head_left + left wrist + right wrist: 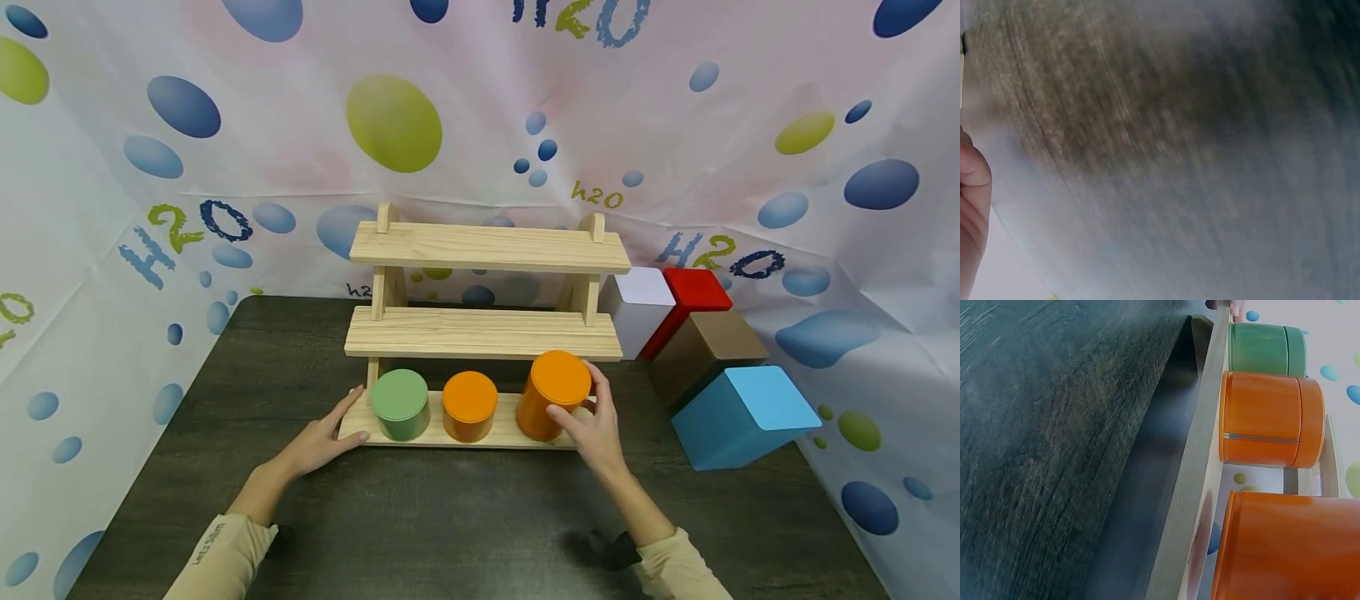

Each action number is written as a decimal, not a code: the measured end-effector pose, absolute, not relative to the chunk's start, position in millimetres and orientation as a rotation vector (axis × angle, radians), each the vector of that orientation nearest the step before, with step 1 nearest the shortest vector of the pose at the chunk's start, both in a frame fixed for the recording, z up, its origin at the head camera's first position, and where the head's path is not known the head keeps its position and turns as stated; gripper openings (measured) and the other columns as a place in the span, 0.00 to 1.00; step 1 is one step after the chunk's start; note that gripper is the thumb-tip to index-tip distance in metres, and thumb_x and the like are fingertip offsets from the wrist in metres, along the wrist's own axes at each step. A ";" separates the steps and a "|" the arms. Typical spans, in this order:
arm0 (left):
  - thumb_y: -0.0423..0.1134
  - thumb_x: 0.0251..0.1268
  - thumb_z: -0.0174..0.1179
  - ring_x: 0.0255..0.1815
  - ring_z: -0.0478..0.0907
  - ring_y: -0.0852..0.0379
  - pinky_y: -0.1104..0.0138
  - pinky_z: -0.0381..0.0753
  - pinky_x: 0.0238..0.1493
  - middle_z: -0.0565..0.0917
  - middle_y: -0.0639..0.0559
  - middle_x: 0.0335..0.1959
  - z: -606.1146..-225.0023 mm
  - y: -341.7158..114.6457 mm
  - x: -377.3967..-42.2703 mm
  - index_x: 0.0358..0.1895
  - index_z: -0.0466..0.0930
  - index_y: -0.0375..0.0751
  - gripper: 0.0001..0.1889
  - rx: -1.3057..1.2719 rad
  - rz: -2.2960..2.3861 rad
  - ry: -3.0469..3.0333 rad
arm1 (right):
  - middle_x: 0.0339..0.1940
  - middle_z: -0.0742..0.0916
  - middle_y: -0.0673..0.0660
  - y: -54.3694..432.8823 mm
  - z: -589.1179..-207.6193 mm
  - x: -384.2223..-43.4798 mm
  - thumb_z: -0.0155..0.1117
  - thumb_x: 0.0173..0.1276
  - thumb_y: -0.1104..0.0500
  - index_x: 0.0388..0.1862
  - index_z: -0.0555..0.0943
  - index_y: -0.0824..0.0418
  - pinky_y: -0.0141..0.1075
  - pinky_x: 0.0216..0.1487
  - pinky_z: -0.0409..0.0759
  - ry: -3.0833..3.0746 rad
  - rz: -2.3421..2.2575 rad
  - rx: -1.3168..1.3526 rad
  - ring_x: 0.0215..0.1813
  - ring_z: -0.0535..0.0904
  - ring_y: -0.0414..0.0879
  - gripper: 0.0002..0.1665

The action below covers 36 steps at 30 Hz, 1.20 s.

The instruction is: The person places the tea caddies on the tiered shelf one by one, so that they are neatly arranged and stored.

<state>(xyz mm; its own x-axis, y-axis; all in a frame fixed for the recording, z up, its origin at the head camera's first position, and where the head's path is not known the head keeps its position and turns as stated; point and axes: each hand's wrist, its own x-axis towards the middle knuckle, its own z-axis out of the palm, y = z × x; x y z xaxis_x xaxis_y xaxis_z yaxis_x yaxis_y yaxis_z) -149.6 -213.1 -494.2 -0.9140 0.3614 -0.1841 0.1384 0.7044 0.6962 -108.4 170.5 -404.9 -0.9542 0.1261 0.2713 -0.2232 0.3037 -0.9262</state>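
A three-tier wooden shelf [480, 333] stands on the dark table. My left hand [318, 442] grips the left end of its lowest board, thumb at the front; the left wrist view catches only part of that hand [972, 194] at its edge. At the board's right end, my right hand [596, 425] holds a tall orange canister [555, 396] between thumb and fingers. A narrow gap shows between that canister [1291, 550] and the board in the right wrist view. A shorter orange canister [469, 407] and a green canister [401, 404] stand upright on the same board.
Right of the shelf stand a white box [637, 308], a red box [690, 304], a brown box [708, 350] and a blue box [742, 417], close together. The dark table [450, 525] extends in front. A spotted curtain [480, 108] hangs behind and at both sides.
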 end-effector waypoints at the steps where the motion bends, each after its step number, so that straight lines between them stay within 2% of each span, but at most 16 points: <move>1: 0.54 0.63 0.54 0.55 0.70 0.31 0.43 0.68 0.49 0.47 0.33 0.71 -494.2 -213.1 -149.5 0.73 0.41 0.47 0.42 0.392 1.028 2.605 | 0.57 0.71 0.68 171.9 -409.7 -110.4 0.65 0.51 0.74 0.65 0.58 0.72 0.41 0.51 0.63 -2.281 1.695 0.094 0.46 0.63 0.35 0.42; 7: 0.54 0.63 0.53 0.56 0.68 0.30 0.42 0.68 0.50 0.47 0.34 0.71 -494.2 -212.9 -149.3 0.73 0.40 0.49 0.42 0.384 1.018 2.609 | 0.59 0.71 0.62 180.2 -438.2 -121.7 0.68 0.51 0.70 0.66 0.60 0.64 0.44 0.52 0.63 -2.263 1.714 0.131 0.51 0.64 0.40 0.43; 13: 0.54 0.63 0.54 0.57 0.68 0.30 0.42 0.67 0.50 0.48 0.34 0.71 -494.7 -212.9 -149.2 0.73 0.40 0.48 0.42 0.392 1.020 2.614 | 0.60 0.71 0.61 177.5 -441.4 -122.4 0.69 0.52 0.68 0.65 0.60 0.64 0.47 0.54 0.63 -2.280 1.711 0.132 0.53 0.64 0.43 0.42; 17: 0.54 0.63 0.54 0.56 0.68 0.30 0.42 0.68 0.50 0.47 0.34 0.71 -495.4 -212.9 -149.6 0.73 0.40 0.49 0.42 0.384 1.019 2.613 | 0.59 0.71 0.62 175.7 -441.5 -122.4 0.68 0.51 0.71 0.65 0.61 0.65 0.42 0.53 0.65 -2.286 1.708 0.117 0.52 0.64 0.40 0.42; 22: 0.55 0.63 0.54 0.57 0.68 0.30 0.43 0.68 0.50 0.48 0.34 0.71 -495.3 -213.1 -149.8 0.73 0.40 0.48 0.42 0.377 1.015 2.615 | 0.58 0.71 0.67 170.0 -428.8 -117.2 0.66 0.51 0.74 0.64 0.60 0.71 0.33 0.50 0.65 -2.286 1.714 0.123 0.50 0.64 0.34 0.41; 29: 0.55 0.63 0.54 0.57 0.67 0.30 0.42 0.67 0.51 0.47 0.34 0.71 -494.8 -213.1 -149.6 0.73 0.40 0.49 0.42 0.360 1.026 2.609 | 0.58 0.69 0.70 163.1 -414.4 -110.7 0.63 0.52 0.76 0.64 0.58 0.74 0.42 0.53 0.63 -2.294 1.746 0.099 0.50 0.63 0.33 0.41; 36: 0.54 0.63 0.54 0.56 0.69 0.31 0.42 0.67 0.50 0.47 0.34 0.71 -495.3 -212.7 -150.2 0.73 0.40 0.48 0.42 0.367 1.025 2.608 | 0.59 0.68 0.70 163.6 -415.3 -110.1 0.63 0.52 0.75 0.65 0.56 0.73 0.45 0.54 0.62 -2.294 1.780 0.102 0.51 0.62 0.36 0.42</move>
<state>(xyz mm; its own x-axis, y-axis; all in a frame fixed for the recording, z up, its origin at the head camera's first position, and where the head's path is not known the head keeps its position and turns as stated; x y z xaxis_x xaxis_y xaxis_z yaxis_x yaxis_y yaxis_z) -150.2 -212.7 -495.3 -0.9176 0.3462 -0.1951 0.1208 0.7106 0.6931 -110.1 163.6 -415.3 -0.9698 0.0890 0.2272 -0.1980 0.2571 -0.9459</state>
